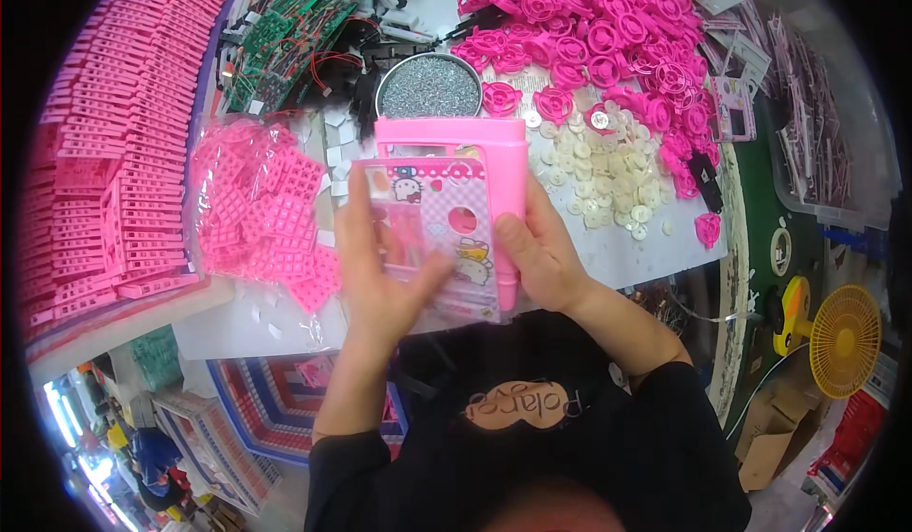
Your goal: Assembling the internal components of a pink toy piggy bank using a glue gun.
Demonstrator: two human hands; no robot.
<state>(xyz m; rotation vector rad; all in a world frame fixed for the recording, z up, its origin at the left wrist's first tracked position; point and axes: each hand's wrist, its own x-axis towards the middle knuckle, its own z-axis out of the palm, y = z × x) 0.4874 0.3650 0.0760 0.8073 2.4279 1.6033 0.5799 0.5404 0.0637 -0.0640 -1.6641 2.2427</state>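
Note:
Above the table's near edge, my right hand [548, 255] grips a pink plastic toy casing [514, 166] by its right side, thumb on the front. The casing has a handle-like bar along its top. A printed cartoon panel [440, 195] with cut-out windows and a round hole lies against the casing's front, shifted to the left. My left hand [378, 280] holds that panel by its left edge, fingers behind it and thumb across its lower front. Whether the panel touches the casing all over cannot be seen.
Behind the casing stands a round tin [429, 85] of small metal screws. Pink ring parts [608, 33] and whitish discs [608, 166] are heaped right. Left lie bagged pink button pads [252, 204], green circuit boards [294, 19] and stacked pink casings [133, 142]. A yellow fan [844, 340] stands far right.

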